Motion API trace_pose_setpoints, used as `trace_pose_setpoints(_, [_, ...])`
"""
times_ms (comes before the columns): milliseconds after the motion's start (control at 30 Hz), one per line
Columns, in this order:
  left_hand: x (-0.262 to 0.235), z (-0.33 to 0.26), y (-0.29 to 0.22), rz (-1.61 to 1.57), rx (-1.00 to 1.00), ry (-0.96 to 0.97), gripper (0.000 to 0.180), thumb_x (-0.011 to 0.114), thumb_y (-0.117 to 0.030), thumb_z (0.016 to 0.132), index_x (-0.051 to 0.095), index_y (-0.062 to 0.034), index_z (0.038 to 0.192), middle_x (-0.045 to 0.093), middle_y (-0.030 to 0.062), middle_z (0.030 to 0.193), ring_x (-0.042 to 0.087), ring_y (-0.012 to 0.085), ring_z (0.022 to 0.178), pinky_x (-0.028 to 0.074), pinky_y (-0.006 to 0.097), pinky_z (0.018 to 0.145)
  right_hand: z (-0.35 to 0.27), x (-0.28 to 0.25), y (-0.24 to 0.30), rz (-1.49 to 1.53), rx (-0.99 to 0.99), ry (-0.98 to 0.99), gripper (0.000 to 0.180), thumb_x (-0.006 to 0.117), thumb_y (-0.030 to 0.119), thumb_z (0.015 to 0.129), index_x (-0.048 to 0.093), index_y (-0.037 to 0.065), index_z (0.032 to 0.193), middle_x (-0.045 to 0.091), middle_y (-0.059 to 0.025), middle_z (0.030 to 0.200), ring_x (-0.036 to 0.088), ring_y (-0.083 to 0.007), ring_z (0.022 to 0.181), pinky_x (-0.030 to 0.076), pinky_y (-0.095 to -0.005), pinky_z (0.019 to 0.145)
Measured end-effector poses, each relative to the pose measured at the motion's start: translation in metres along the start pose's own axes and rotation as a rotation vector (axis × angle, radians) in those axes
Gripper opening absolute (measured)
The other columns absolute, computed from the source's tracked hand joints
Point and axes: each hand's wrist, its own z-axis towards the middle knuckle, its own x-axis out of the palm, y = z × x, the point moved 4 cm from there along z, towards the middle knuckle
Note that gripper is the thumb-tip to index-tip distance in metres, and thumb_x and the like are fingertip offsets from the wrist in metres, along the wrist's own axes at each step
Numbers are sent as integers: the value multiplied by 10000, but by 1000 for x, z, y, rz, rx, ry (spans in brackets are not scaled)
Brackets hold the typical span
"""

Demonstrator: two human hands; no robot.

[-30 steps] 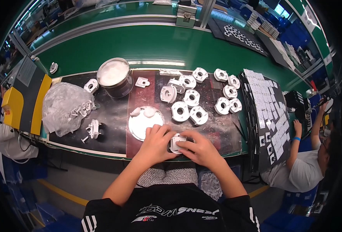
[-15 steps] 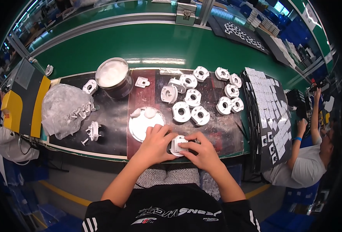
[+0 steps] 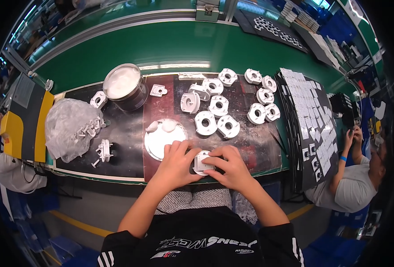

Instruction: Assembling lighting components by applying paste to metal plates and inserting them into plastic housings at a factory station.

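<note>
- Yellow-and-grey machine (image 3: pixel 28 115) at the left edge of the bench (image 3: pixel 161 49).
- Clear plastic bag (image 3: pixel 65 135) beside it, small white pegs (image 3: pixel 89 129) at its right side.
- White pronged piece (image 3: pixel 104 150) toward the near left corner, a loose white peg (image 3: pixel 95 163) just beside it; white ring piece (image 3: pixel 98 100) farther back, near the bag.
- Round can (image 3: pixel 132 98), white inside, standing left of the bench's middle, away from the near edge.
- White flat piece (image 3: pixel 158 90) to the can's right.
- White disc (image 3: pixel 161 142) nearer the front edge, two pale lumps (image 3: pixel 168 125) on its far part.
- My left hand (image 3: pixel 177 167): fingers bent, thumb and fingertips pinching the left side of the white workpiece (image 3: pixel 203 163).
- Workpiece: at the bench's near edge, about mid-length, between my hands; squarish block over a rounded base.
- My right hand (image 3: pixel 230 167): thumb and fingers pinching the workpiece from its right.
- Seven white housings (image 3: pixel 206 123) clustered beyond my hands; five more housings (image 3: pixel 256 114) grouped farther right.
- Black sheets (image 3: pixel 290 147), stacked at the bench's right, white pieces (image 3: pixel 310 115) in rows on top.
- Co-worker (image 3: pixel 348 182) past the right edge, in a pale shirt.
</note>
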Motion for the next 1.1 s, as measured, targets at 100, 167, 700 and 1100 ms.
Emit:
trace_pose_setpoints(100, [2,-4,0,27,-26,15,790,940,-374,623,660,-109,1313,568,98,1288,520,300,1164,375,442,967,0,-5,-1,68,27,-77,550,927,190,709,740,119,1221,658,-111,1200,632,-314,1128,514,-417,962])
trace_pose_setpoints(167, [-5,-8,-2,57,-67,-9,802,940,-391,632,656,-108,1326,564,98,1297,519,300,1174,377,442,965,-4,-2,-3,151,67,-125,582,938,202,695,731,99,1229,654,-125,1216,633,-312,1137,519,-416,963])
trace_pose_setpoints(700, [-165,-185,148,527,-695,-496,315,799,-168,869,714,-32,1140,667,134,1007,642,331,885,523,405,813,-35,14,-26,288,339,-308,208,693,-44,857,707,-22,1063,628,-86,962,569,-161,797,455,-264,712])
trace_pose_setpoints(1100, [-117,-211,159,122,-762,-777,124,805,-77,885,735,-11,962,613,83,786,562,184,642,475,321,617,-40,15,-31,401,375,-409,162,662,-48,916,693,-36,1074,618,-82,1016,578,-146,855,463,-250,734])
